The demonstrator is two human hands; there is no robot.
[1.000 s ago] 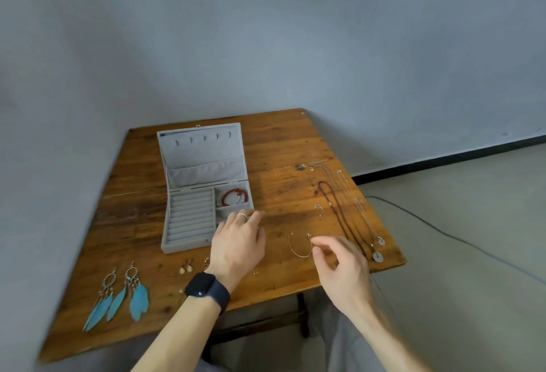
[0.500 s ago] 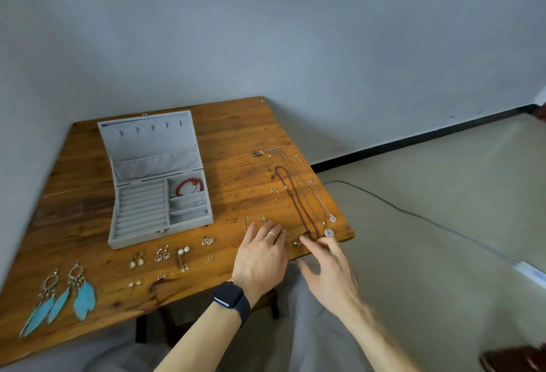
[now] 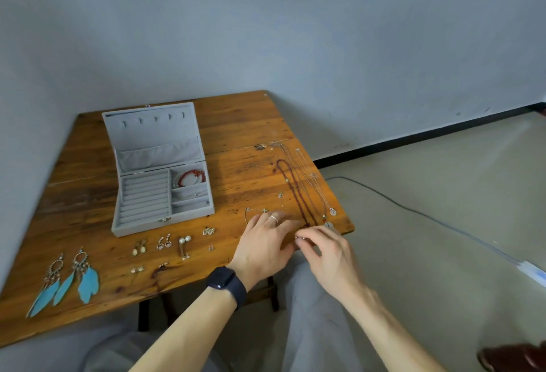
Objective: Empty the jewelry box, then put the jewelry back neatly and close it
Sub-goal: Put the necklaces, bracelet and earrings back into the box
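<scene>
Jewelry box (image 3: 159, 194) sits open, left on the desk (image 3: 236, 165). My left grip (image 3: 266, 241) lies flat, empty; my right grip (image 3: 328, 253) pinches the near end of the dark necklace (image 3: 291, 184). I'd lift slowly, clear of the neighbouring chains (image 3: 314, 184).

Pretty sure this is a plain room in someone's home, not a shop or workshop. There's a worn wooden bench (image 3: 236, 123) shoved into a corner of grey-blue painted walls (image 3: 295, 32), with a black skirting strip (image 3: 413, 137) along the bottom. The pale bare floor (image 3: 443, 253) has a dark cable (image 3: 392, 202) trailing across it. The grey jewelry box (image 3: 153, 147) and feather earrings (image 3: 88, 283) on the bench feel domestic too.
</scene>
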